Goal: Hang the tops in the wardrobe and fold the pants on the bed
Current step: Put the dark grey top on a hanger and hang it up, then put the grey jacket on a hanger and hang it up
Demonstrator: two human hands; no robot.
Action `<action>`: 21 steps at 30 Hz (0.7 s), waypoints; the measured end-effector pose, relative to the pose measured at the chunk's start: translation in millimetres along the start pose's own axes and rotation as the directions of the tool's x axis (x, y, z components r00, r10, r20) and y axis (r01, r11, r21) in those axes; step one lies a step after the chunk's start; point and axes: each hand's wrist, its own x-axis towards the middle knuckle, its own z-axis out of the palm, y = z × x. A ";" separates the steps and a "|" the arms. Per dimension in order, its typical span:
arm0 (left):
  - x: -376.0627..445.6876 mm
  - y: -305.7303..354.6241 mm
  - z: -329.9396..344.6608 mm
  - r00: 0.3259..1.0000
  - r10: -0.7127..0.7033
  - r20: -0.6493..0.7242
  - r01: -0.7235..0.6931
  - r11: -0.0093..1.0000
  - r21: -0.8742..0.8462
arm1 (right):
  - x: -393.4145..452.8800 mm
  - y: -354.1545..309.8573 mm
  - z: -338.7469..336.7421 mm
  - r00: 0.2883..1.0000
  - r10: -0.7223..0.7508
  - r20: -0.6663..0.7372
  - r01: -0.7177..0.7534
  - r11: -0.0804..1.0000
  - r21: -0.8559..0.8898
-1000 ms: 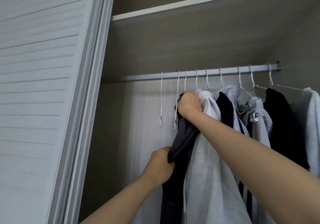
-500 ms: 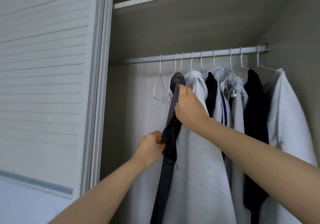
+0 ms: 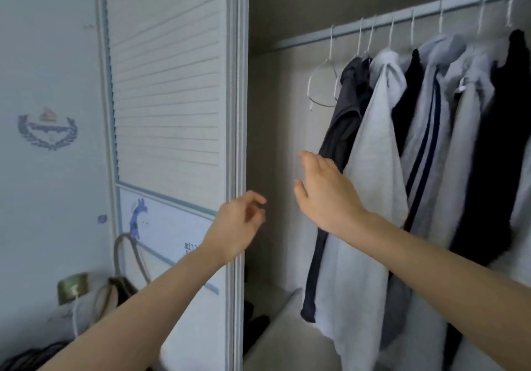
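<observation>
Dark grey top (image 3: 343,123) was hung on the rail (image 3: 402,17), just beyond the right hand (image 3: 324,195)'s loose fingers. Left hand (image 3: 238,224) relaxed, holding nothing. Looked like 1 hanging step done; fetching the next garment probably came next.

There is a single view, from a camera worn on the person's head, so no second view shares the scene. It faces forward and slightly down into the open wardrobe (image 3: 264,141) from close range, within arm's reach. The hanging rail (image 3: 402,16) runs from about 12 o'clock up toward 2 o'clock, the louvred door (image 3: 169,83) fills 10 o'clock, and both forearms enter from 5 and 7 o'clock. The wide lens bends straight edges, and the frame is a little blurred.
</observation>
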 end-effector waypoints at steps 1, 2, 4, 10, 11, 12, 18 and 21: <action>-15.6 -3.5 -8.9 0.999 -0.032 -0.031 0.033 0.999 0.031 | -7.9 -9.9 7.3 1.000 -0.029 0.010 0.029 0.998 0.057; -28.7 -4.6 -16.9 0.997 -0.063 -0.053 0.065 0.997 0.044 | -14.4 -18.5 12.9 0.999 -0.045 0.020 0.042 0.993 0.108; -56.1 -3.2 -29.2 0.988 -0.124 -0.097 0.130 0.989 0.063 | -28.2 -33.6 21.9 0.996 -0.081 0.027 0.073 0.970 0.234; -191.2 17.2 -57.2 0.915 -0.282 -0.288 0.358 0.897 0.258 | -105.0 -96.3 38.2 0.954 -0.289 0.079 0.192 0.792 0.580; -210.3 23.6 -60.2 0.904 -0.296 -0.307 0.389 0.868 0.309 | -117.6 -104.2 39.4 0.942 -0.322 0.092 0.198 0.758 0.622; -241.0 33.4 -63.3 0.884 -0.329 -0.331 0.441 0.823 0.358 | -137.1 -117.0 37.5 0.926 -0.364 0.106 0.202 0.710 0.675; -405.8 98.3 -67.3 0.683 -0.504 -0.530 0.721 0.582 0.376 | -245.0 -191.1 4.9 0.798 -0.595 0.093 0.204 0.414 0.887; -486.5 137.9 -65.7 0.524 -0.540 -0.659 0.840 0.453 0.298 | -299.9 -230.6 -21.4 0.708 -0.703 0.058 0.193 0.272 0.943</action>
